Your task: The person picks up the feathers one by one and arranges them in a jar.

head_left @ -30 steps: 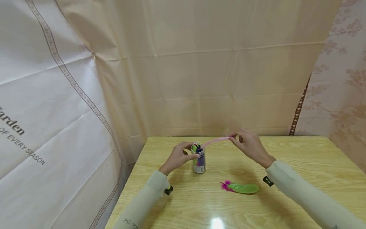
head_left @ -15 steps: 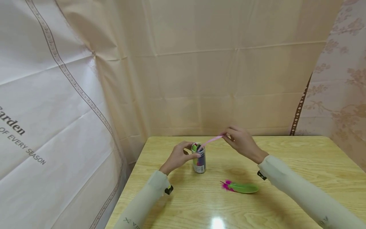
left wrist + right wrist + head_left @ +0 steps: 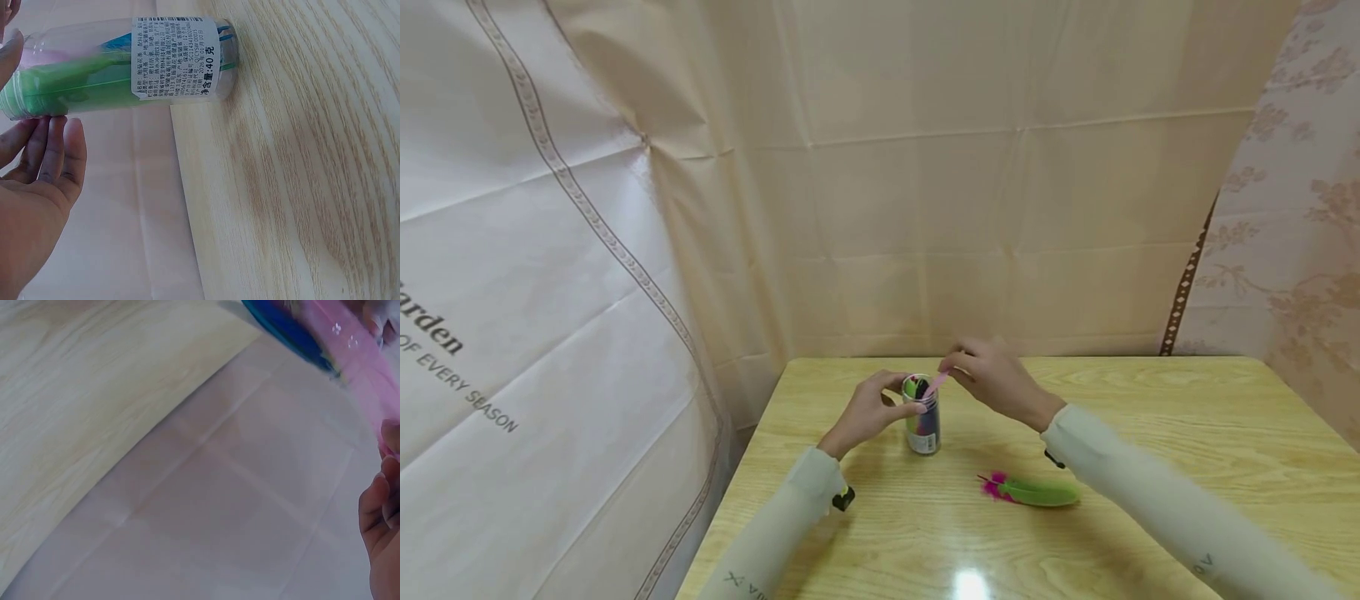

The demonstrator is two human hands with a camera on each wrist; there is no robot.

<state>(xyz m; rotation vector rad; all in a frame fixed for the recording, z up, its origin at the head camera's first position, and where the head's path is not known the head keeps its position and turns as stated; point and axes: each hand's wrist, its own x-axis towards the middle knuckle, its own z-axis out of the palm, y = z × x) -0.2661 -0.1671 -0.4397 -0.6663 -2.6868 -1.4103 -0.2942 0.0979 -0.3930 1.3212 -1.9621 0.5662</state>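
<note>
A clear plastic jar (image 3: 928, 442) with a white printed label (image 3: 175, 57) stands upright on the wooden table. My left hand (image 3: 867, 414) holds it near the rim, thumb and fingers on either side. Green and blue feathers show inside through its wall; the green feather (image 3: 81, 84) fills much of the side facing the left wrist camera. Between thumb and fingers my right hand (image 3: 1000, 382) pinches the upper end of a pink feather (image 3: 353, 353), whose lower part goes down into the jar's mouth. A blue feather (image 3: 284, 328) is visible beside it in the right wrist view.
A green feather (image 3: 1039, 492) with a magenta fluffy base lies on the table (image 3: 1187, 433), in front of the jar and to its right. Behind the table's far edge hangs a beige sheet (image 3: 910, 208), and a printed white sheet (image 3: 550, 333) hangs at the left.
My right hand has moved left toward the jar, and the pink feather has slid farther into it, with less of it showing above the rim. My left hand and the jar stay put.
</note>
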